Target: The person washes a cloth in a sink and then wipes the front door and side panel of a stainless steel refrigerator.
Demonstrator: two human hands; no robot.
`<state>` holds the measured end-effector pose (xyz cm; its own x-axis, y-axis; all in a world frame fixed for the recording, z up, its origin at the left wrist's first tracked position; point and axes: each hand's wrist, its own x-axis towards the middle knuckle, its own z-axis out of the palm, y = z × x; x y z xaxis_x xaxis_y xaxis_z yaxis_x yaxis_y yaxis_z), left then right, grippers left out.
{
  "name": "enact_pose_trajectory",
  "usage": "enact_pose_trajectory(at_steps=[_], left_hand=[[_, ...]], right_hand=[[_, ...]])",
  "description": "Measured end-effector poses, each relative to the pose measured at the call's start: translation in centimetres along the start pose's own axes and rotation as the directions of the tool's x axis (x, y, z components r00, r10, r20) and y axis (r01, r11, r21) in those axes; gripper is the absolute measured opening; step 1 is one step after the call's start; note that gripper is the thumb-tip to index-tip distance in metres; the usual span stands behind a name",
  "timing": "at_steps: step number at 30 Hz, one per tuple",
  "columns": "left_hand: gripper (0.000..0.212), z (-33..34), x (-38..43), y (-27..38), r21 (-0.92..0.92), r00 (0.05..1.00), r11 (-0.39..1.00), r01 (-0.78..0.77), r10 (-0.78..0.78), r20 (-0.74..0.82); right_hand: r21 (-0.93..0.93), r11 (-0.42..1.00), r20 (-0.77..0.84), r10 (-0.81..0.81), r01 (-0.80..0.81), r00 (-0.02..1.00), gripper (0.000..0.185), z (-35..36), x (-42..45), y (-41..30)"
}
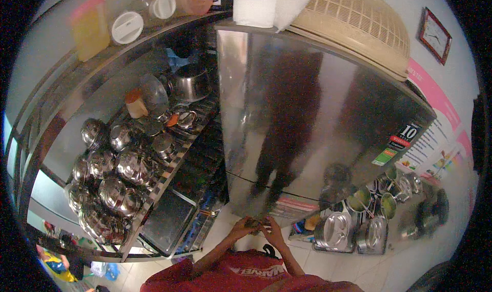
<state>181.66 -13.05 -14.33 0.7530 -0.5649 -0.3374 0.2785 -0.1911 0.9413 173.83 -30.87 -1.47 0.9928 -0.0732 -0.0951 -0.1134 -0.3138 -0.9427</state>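
Observation:
Low in the picture, both hands are raised in front of the red shirt. My left hand (243, 229) and my right hand (272, 230) meet at a small dark, rounded object (252, 223), too blurred to name. The fingers of my left hand curl round its side. My right hand's fingertips are close against it; whether they grip it cannot be told. Just beyond the hands stands a tall, shiny refrigerator (280, 119) with a dark reflection of a person in its door.
At left, a rack (169, 169) holds stacked steel bowls (132, 165) and a steel pot (191, 82). A beige plastic basket (346, 26) and a white paper roll (254, 6) top the refrigerator. Steel containers (336, 230) stand at lower right. A clock (435, 36) hangs on the wall.

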Motion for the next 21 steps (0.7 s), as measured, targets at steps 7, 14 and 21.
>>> enact_pose_trajectory(at_steps=[7,14,21], left_hand=[[0.059,1.9,-3.3,9.0,-0.128,0.998,0.990,-0.059,0.058,-0.010],[0.060,1.2,-0.3,2.2,0.279,0.996,0.957,-0.083,0.074,0.043],[0.054,1.9,-1.0,-0.3,0.116,0.995,0.991,-0.063,0.054,0.079]], right_hand=[[-0.165,0.974,-0.109,-0.175,0.156,0.979,0.042,-0.2,0.9,7.5],[-0.034,0.994,-0.123,-0.103,0.100,0.987,0.040,-0.5,-0.9,3.9],[-0.013,0.988,-0.169,-0.154,0.154,0.974,0.040,-0.4,-2.6,4.4]])
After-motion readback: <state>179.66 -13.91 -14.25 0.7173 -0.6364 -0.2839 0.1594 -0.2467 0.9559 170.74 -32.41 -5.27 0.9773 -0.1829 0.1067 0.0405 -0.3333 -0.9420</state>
